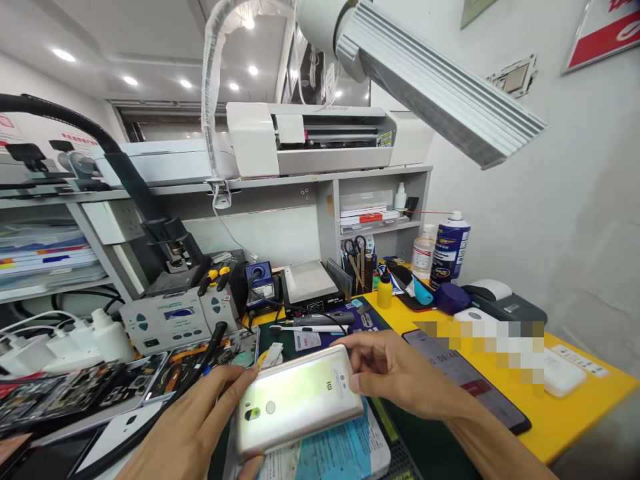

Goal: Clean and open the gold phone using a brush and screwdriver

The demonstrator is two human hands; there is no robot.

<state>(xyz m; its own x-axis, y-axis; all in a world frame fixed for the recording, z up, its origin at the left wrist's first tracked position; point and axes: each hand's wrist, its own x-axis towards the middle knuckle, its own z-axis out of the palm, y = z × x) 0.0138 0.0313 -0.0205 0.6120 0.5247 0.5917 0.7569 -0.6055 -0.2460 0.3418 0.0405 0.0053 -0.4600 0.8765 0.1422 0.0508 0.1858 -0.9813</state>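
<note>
A gold smartphone (pixel 300 393) is held back side up, its camera end to the left, over a blue and white packet (pixel 345 443). My left hand (pixel 200 420) grips its left end, with the thumb at the lower edge and fingers along the upper edge. On the right end, my right hand (pixel 390 370) closes thumb and fingers around the phone's edge. The screen side faces down and is hidden. Beneath the packet lies a dark green work mat (pixel 425 433).
A second phone (pixel 465 383) lies right on the yellow table (pixel 595 400). Trays of phone parts (pixel 200 360) and a thick black hose (pixel 205 363) are at left. Behind stand a soldering station (pixel 263 287), a yellow bottle (pixel 385 293) and a spray can (pixel 450 250). A lamp (pixel 440 80) hangs overhead.
</note>
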